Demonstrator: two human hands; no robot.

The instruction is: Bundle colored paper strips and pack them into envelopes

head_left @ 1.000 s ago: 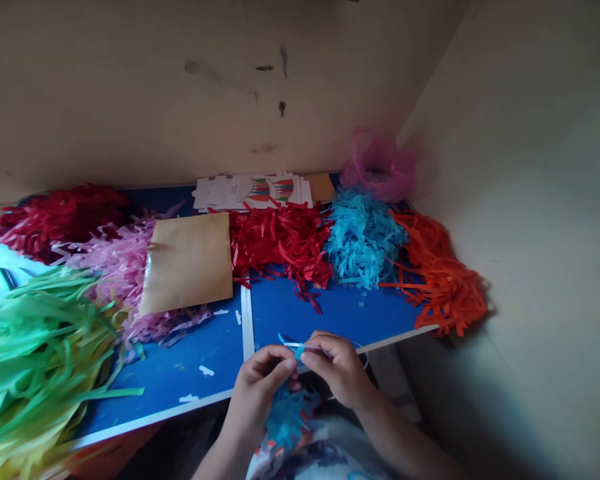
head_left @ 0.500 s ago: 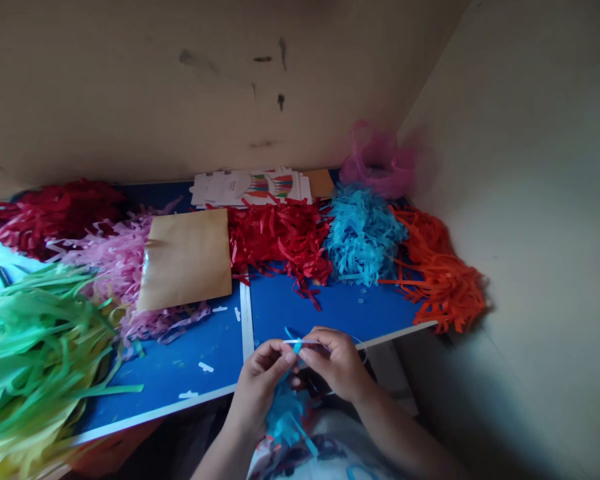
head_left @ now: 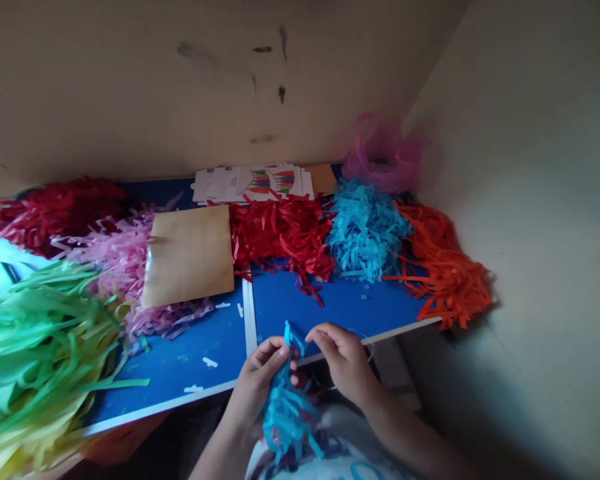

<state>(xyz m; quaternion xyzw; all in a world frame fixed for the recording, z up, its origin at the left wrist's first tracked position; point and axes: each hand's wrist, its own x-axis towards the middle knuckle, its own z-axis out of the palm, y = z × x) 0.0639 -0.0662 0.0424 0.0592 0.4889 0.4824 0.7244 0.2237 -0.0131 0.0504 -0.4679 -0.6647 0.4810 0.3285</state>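
Observation:
My left hand (head_left: 260, 377) pinches the top of a bunch of light blue paper strips (head_left: 286, 413) that hangs down over my lap. Just to its right, my right hand (head_left: 341, 360) has its fingers pinched together beside the bunch's top, on a thin pale thread I can barely make out. Both hands hover at the near edge of the blue table (head_left: 330, 303).
Heaps of paper strips cover the table: green (head_left: 35, 340), pink (head_left: 120, 260), dark red (head_left: 55, 210), red (head_left: 280, 233), light blue (head_left: 365, 230), orange (head_left: 445, 267). A brown envelope (head_left: 190, 257), printed cards (head_left: 253, 183) and a pink bag (head_left: 383, 157) sit toward the wall.
The blue bunch now hangs longer and fuller from my left hand. Both hands have risen slightly and my right hand has drawn a little away from the left.

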